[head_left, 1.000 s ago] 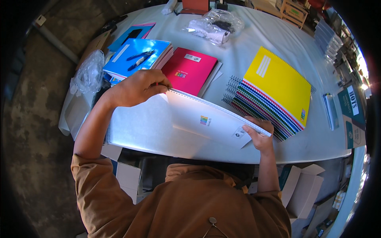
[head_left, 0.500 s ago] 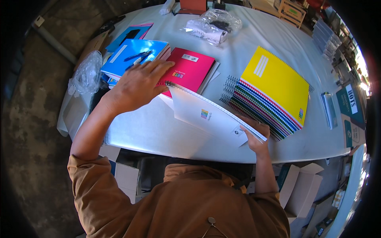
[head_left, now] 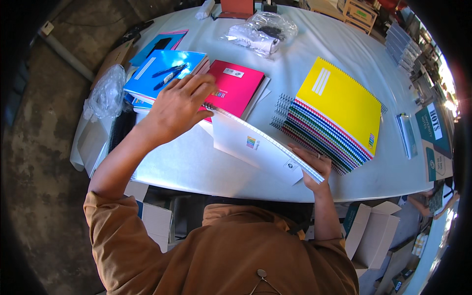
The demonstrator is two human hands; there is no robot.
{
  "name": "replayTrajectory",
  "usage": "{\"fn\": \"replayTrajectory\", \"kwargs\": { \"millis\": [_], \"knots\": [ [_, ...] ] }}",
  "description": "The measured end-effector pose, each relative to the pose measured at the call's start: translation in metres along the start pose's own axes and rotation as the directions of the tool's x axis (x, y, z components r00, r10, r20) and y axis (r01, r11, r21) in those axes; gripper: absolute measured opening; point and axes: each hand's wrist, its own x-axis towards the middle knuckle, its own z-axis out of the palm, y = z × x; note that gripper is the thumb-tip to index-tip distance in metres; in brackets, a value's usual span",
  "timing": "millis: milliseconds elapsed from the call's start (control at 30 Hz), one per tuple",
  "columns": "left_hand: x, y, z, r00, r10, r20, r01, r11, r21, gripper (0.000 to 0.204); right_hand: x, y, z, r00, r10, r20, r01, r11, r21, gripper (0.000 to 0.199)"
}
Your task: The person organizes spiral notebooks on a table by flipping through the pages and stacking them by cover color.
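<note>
"How were the hands placed?"

"The right hand (head_left: 314,169) gripped one end of a white notebook (head_left: 260,145), aslant over the table (head_left: 182,160); the left hand (head_left: 179,105) hung half-open near its other end, contact unclear."

"And beyond?"

"A red notebook (head_left: 238,91) lay behind, a yellow-topped stack (head_left: 337,105) to the right."

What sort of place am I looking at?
Likely a stationery workshop or packing area: a stack of spiral notebooks, a wide covered table, and an open cardboard box below.
</note>
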Motion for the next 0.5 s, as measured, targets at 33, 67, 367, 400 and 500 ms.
{"fn": "replayTrajectory", "kwargs": {
  "millis": [33, 67, 367, 400, 500],
  "knots": [
    [-0.005, -0.008, 0.002, 0.997, 0.019, 0.080, -0.015, 0.999, -0.050, 0.024, 0.002, 0.001, -0.001, 0.999, -0.037, -0.002, 0.037, 0.999, 0.004, 0.040],
    [-0.005, -0.009, -0.001, 0.986, 0.041, 0.159, -0.025, 0.995, -0.102, 0.025, 0.002, 0.002, -0.001, 0.997, -0.072, -0.004, 0.072, 0.997, 0.010, 0.036],
    [-0.002, 0.002, -0.002, 0.965, -0.050, 0.257, 0.039, 0.998, 0.049, 0.045, 0.004, -0.004, 0.007, 0.994, -0.108, -0.001, 0.108, 0.992, -0.069, 0.032],
    [-0.002, 0.005, 0.003, 0.966, -0.045, 0.256, 0.034, 0.998, 0.050, 0.045, 0.003, -0.003, 0.007, 0.994, -0.109, -0.006, 0.109, 0.991, -0.072, 0.032],
    [-0.021, 0.006, 0.058, 0.929, -0.119, -0.350, 0.188, 0.967, 0.171, 0.102, -0.001, -0.005, 0.012, 0.985, -0.162, -0.057, 0.151, 0.975, -0.162, 0.031]
  ]
}}
